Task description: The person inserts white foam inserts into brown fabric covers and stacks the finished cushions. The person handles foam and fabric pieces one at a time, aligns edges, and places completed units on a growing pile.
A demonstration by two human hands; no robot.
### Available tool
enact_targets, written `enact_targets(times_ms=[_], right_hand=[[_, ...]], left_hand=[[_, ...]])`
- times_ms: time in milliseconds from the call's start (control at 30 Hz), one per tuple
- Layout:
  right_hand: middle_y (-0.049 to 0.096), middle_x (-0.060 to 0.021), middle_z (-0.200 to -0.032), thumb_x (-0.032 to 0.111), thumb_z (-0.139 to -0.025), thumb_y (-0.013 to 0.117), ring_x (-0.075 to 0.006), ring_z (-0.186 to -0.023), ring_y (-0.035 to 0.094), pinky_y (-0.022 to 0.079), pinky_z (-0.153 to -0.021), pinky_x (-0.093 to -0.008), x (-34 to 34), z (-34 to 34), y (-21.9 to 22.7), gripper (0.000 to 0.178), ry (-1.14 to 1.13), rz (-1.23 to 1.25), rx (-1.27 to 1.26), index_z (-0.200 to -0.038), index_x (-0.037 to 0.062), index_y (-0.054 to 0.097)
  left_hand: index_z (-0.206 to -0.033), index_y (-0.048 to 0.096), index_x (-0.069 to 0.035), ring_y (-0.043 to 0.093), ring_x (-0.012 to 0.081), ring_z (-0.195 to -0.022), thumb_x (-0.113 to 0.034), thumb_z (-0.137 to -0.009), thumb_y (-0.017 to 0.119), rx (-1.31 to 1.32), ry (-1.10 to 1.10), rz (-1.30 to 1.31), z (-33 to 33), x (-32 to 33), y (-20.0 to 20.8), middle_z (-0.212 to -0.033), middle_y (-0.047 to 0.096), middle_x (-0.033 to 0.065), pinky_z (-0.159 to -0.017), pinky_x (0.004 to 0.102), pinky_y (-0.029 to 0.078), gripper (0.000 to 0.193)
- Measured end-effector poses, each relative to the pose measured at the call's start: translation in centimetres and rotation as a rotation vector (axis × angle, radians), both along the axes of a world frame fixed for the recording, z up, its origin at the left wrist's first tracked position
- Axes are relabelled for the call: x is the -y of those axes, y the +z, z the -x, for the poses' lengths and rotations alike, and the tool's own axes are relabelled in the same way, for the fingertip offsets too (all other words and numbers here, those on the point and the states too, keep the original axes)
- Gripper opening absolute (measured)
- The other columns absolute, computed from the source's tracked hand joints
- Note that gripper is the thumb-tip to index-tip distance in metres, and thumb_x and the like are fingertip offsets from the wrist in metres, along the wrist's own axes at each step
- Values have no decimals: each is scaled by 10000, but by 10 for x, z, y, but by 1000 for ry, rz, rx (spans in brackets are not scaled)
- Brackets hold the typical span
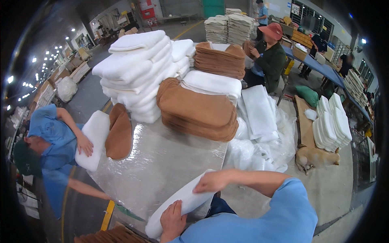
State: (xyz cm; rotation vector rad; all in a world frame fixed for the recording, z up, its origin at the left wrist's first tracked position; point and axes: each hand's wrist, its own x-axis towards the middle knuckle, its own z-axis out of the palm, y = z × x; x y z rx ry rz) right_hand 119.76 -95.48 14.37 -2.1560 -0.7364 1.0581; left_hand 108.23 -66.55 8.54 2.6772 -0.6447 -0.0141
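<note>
A long, soft-looking white pad (188, 201) lies slantwise at the near edge of the grey table wrapped in shiny clear film (170, 166), right in front of the person. Its surface is plain, smooth and matte, with rounded edges and no visible pattern; it runs from the lower left up to the right, its far end slightly narrower in this view. The left hand (173, 220) rests on the pad's lower part, fingers extended together and thumb set apart, pressing rather than clasping. The right hand (208, 182) is on the upper end with its fingers curled down against the white surface; whether it pinches the material cannot be told.

Beyond the pad stands a thick stack of brown, round-cornered fabric pieces (194, 111), with a tall pile of folded, fluffy white pads (133, 77) to its left. At the table's left side, a co-worker in a blue shirt (54, 125) lays a flat hand on another white pad (95, 139), just beside a single folded brown fabric piece (118, 135).
</note>
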Motion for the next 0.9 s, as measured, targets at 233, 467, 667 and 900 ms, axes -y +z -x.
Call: enact_targets(times_ms=[233, 467, 667, 900], right_hand=[[697, -318, -1245, 659, -1100, 298, -485, -1205, 631, 485, -1057, -487, 10, -11, -31, 833, 36, 292, 36, -1244, -42, 723], [673, -259, -1372, 662, -1107, 266, -423, -1308, 605, 443, -1127, -463, -2, -11, -32, 824, -7, 87, 26, -1341, 2, 699], [707, -218, -1326, 657, -1100, 323, -373, -1273, 631, 454, -1117, -426, 64, -13, -83, 779, -529, -32, 42, -1331, 29, 720], [715, -105, -1300, 633, -1090, 430, -259, -1194, 657, 489, -1018, -418, 87, 24, -129, 687, -1029, -199, -254, -1408, 72, 667]], left_hand=[[-1327, 651, -51, 701, 303, -1124, -196, -750, 839, 33, -29, 50, 6, 10, -7, -1270, 714, 115, -938, 441, 560, 624], [-1334, 663, -84, 730, 335, -1022, -259, -784, 841, -2, 40, 34, -12, -5, -6, -1184, 745, 119, -869, 456, 587, 604], [-1338, 669, -125, 731, 347, -1016, -323, -821, 836, -34, 38, 92, -30, -7, -2, -1143, 755, 124, -859, 471, 584, 578], [-1342, 669, -130, 724, 353, -1045, -410, -809, 849, -138, 29, 75, -39, -5, 25, -1158, 752, 116, -880, 465, 576, 628]])
